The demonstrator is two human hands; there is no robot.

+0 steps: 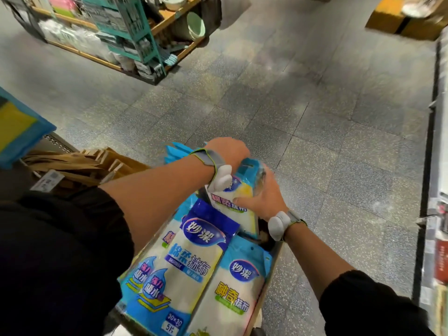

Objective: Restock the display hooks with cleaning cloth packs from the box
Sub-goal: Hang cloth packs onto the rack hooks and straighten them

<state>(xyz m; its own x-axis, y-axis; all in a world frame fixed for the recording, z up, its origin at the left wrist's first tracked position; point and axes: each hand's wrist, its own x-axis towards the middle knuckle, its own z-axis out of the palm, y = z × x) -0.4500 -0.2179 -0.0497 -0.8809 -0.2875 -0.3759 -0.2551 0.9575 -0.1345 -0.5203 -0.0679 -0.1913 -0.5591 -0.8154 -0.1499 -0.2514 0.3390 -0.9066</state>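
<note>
Glossy, crinkly blue-white cloth pack, slotted top, is being gripped by right hand over cardboard box; left hand grip: cannot tell.

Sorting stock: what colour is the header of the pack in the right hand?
Light blue header on the pack; head view.

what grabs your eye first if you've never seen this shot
The bright blue and white cleaning cloth packs crammed in the box at bottom centre stand out first. Just above them, the right hand grips one pack raised above the rest, with the left hand curled over its top, fingers hidden. A teal rack of goods stands on the speckled floor at top left.
</note>
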